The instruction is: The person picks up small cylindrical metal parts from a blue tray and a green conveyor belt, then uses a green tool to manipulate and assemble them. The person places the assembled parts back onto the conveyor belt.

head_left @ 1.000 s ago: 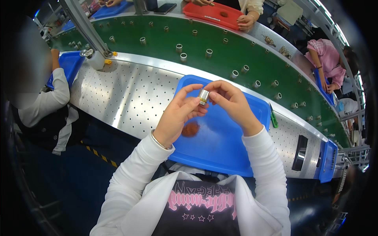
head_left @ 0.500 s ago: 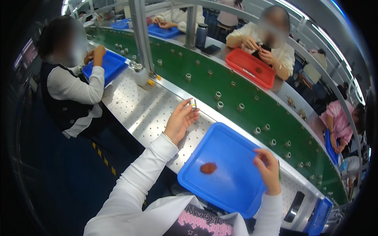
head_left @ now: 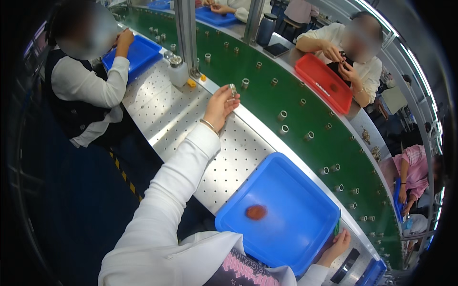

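Observation:
My left hand (head_left: 222, 108) is raised over the perforated metal worktop, beside the belt's edge. Its thumb and fingers pinch a short, shiny metal sleeve (head_left: 233, 89). At the right side of the blue tray (head_left: 281, 190), my right hand (head_left: 338, 247) is low by the worktop with its fingers bent and slightly apart. Close to its fingertips is a thin green tool (head_left: 337, 229), partly hidden; I see nothing held in that hand. A reddish-brown clump (head_left: 255, 212) lies in the tray.
A green conveyor belt (head_left: 267, 102) carries several upright metal sleeves past the worktop (head_left: 229, 157). A white bottle (head_left: 178, 71) stands near a metal post (head_left: 185, 38). People work at the left and across the belt, one over a red tray (head_left: 319, 81). A black holder (head_left: 345, 265) lies at right.
My left hand has moved up and away with the metal sleeve. My right hand has gone from above the tray down to its right side, near the green tool. The view has shifted.

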`<control>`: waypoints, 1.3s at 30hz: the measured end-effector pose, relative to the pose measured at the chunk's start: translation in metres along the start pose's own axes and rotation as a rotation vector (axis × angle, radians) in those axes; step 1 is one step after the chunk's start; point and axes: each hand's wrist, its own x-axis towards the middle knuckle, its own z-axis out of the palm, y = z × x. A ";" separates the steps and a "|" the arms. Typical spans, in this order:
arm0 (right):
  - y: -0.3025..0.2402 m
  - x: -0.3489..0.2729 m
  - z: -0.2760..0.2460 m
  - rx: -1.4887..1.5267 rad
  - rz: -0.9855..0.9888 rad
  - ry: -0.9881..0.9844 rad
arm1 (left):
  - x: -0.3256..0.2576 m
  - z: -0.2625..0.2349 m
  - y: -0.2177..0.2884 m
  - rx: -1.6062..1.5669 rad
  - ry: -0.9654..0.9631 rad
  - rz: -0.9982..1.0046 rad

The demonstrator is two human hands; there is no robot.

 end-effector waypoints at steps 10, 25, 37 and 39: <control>-0.007 0.003 0.015 -0.143 -0.037 -0.010 | 0.008 -0.009 0.001 -0.133 0.035 0.000; -0.002 0.003 0.006 -0.175 -0.027 -0.042 | 0.012 -0.011 0.000 -0.152 0.049 -0.034; 0.000 0.005 0.008 -0.145 -0.043 -0.056 | 0.044 -0.018 0.001 -0.207 0.030 -0.014; 0.002 0.003 0.006 -0.153 -0.039 -0.052 | 0.042 -0.017 0.001 -0.204 0.037 -0.033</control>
